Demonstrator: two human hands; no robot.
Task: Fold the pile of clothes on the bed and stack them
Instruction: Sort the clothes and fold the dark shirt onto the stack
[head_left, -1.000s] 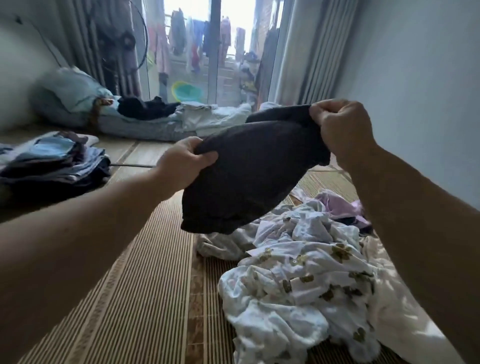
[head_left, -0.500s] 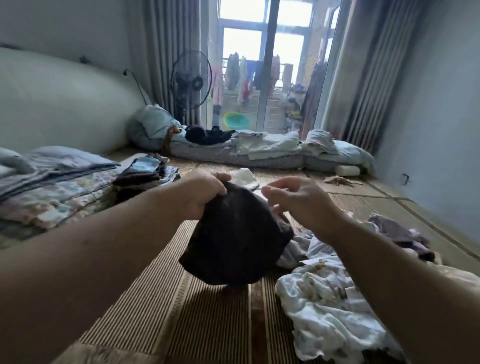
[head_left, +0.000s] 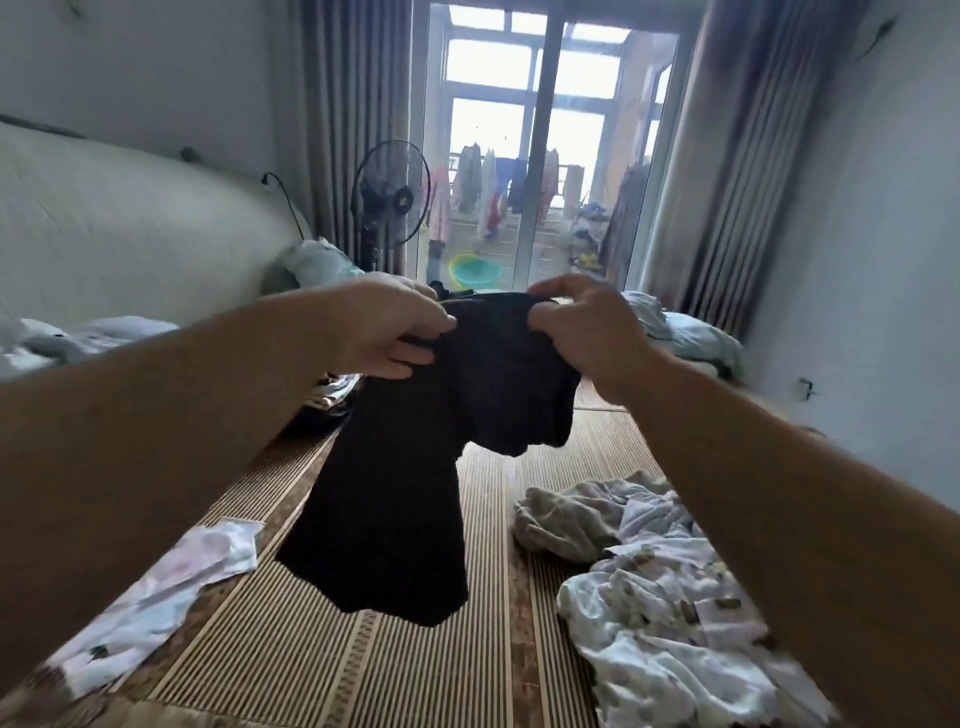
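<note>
Black garment (head_left: 395, 509) aloft, limp and unfolded; crumpled white patterned clothes pile (head_left: 670, 618) at lower right.

one left hand (head_left: 387, 325) and one right hand (head_left: 589, 332), two hands in all. one black garment (head_left: 395, 493). one heap of pale clothes (head_left: 660, 587). one flat pale cloth (head_left: 156, 587). one fan (head_left: 390, 200), one green basin (head_left: 474, 270), two curtains (head_left: 353, 130) (head_left: 727, 156).

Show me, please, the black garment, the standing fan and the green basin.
black garment (head_left: 395, 519), head view, hanging lower part.
standing fan (head_left: 397, 197), head view, grille centre.
green basin (head_left: 474, 270), head view, inner wall.
</note>
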